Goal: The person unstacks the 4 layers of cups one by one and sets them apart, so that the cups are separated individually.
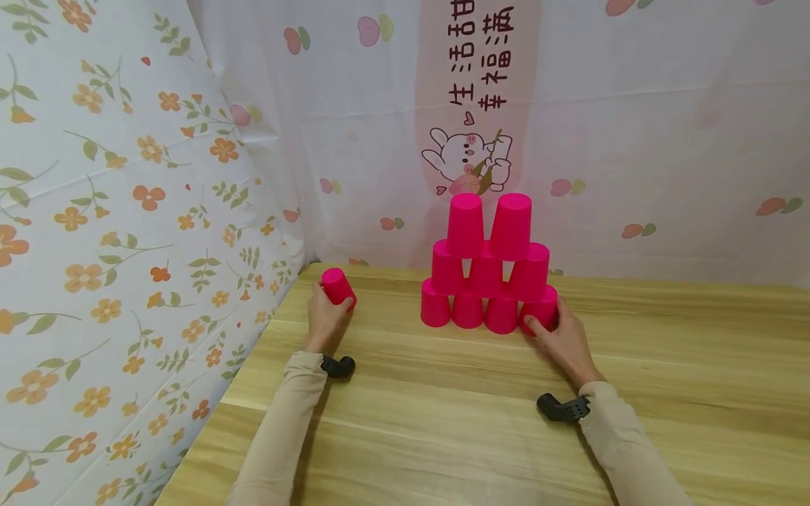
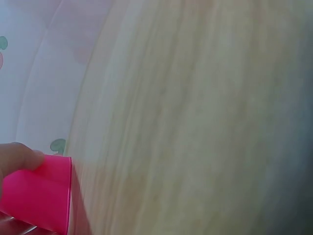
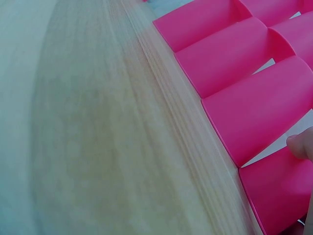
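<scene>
Bright pink cups stand upside down in a three-tier pyramid (image 1: 486, 275) on the wooden table. The bottom row is widest, and two cups, one of them the top left cup (image 1: 465, 226), sit side by side at the top. My right hand (image 1: 563, 339) grips the bottom row's rightmost cup (image 1: 540, 311), its thumb on the near side; the right wrist view shows this cup (image 3: 279, 191) at the end of the row. Over at the table's left, my left hand (image 1: 325, 316) holds a single pink cup (image 1: 337, 284), also base up; its rim shows in the left wrist view.
The wooden table (image 1: 405, 436) reaches back to a white curtain (image 1: 354, 126) with a printed rabbit and lettering, close behind the pyramid. A flowered cloth (image 1: 126, 232) hangs along the table's left edge. Black cameras, such as the right wrist camera (image 1: 562, 407), are strapped to both wrists.
</scene>
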Available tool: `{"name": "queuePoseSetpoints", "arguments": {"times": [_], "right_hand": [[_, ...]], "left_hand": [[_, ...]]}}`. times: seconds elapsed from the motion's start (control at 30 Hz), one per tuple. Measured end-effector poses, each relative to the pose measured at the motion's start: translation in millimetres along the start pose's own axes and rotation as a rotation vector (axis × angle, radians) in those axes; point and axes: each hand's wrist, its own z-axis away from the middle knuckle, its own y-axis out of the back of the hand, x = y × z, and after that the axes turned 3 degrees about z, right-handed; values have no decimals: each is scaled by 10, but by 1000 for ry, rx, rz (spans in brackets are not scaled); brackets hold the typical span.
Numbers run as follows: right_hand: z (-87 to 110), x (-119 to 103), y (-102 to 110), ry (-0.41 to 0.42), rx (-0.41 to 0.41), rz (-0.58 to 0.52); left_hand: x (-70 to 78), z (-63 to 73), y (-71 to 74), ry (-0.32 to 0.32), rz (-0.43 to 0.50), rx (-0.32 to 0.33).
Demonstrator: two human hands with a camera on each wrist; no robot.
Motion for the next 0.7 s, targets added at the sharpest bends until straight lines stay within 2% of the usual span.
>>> {"name": "queuePoseSetpoints", "arguments": {"times": [0.2,0.37,0.53,0.63,0.7], "right_hand": [[-2,-4,-3,-7,-8,-10],[-7,-5,8,-2,-17,-14],[-15,0,10,4,-13,-15],[-13,6,8,10,-13,-12],[-10,9,6,14,-12,-12]], "left_hand": [[-14,9,35,-18,9,-31],[-25,9,56,-8,18,-45],[-43,16,43,-25,96,-49],[-43,43,27,-34,147,-11],[-18,72,23,-48,188,59]]}}
